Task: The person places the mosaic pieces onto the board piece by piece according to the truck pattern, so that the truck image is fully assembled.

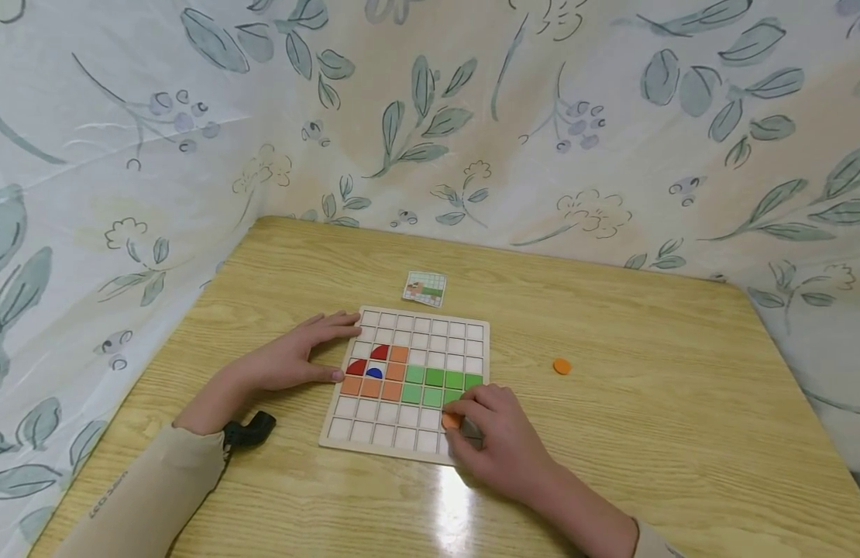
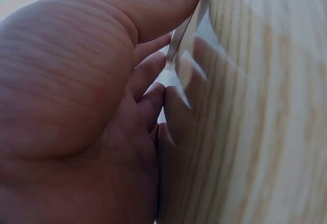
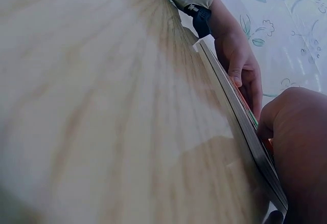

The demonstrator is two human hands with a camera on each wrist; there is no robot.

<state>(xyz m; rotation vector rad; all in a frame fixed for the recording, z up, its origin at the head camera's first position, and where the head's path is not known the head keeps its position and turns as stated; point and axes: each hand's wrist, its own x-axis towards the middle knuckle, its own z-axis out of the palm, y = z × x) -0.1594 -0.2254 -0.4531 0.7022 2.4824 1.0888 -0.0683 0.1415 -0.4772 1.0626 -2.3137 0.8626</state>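
Hands: the left hand (image 1: 290, 360) rests flat against the grid board's (image 1: 409, 384) left edge; the right hand (image 1: 496, 438) pinches an orange piece (image 1: 451, 421) over the lower right cells. Orange, green, red and blue tiles fill the middle; most cells remain empty. One orange disc (image 1: 562, 366) waits on the bench (image 1: 646, 403), beyond the pattern card (image 1: 425, 288).

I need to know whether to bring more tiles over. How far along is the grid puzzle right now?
Partly done. On the wooden grid board, red, blue, orange and green tiles fill a band across the middle rows. The right hand pinches an orange piece at the board's lower right; the left hand steadies the left edge. Most cells remain unfilled, and one orange piece lies loose on the table.
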